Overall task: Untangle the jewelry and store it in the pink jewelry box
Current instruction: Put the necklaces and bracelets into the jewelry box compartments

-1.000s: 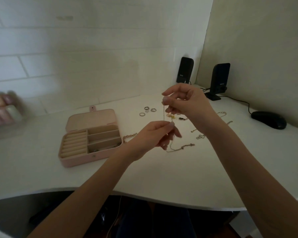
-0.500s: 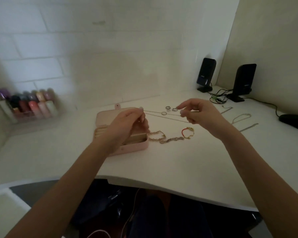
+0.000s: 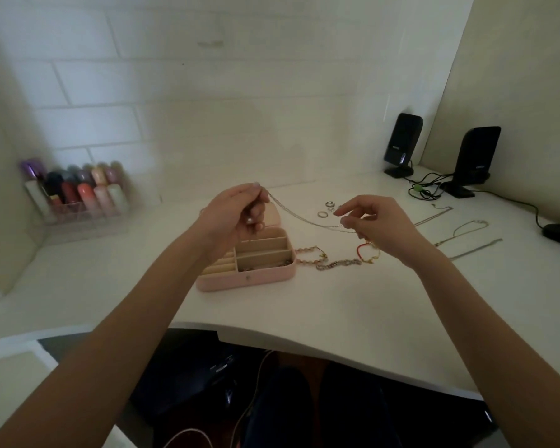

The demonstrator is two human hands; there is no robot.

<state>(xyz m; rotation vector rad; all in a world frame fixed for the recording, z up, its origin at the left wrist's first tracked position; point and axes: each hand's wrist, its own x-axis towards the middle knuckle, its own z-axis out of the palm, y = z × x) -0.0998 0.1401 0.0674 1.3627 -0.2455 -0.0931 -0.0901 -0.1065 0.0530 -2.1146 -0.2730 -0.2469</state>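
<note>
Both grips pinch the thin chain [image 3: 304,218], left hand [image 3: 236,211] above the pink jewelry box [image 3: 249,266], right hand [image 3: 374,226] beside it over the counter [image 3: 337,312]. A second ago it hung vertically; now it stretches sideways, seemingly untangled and ready for storing.
</note>
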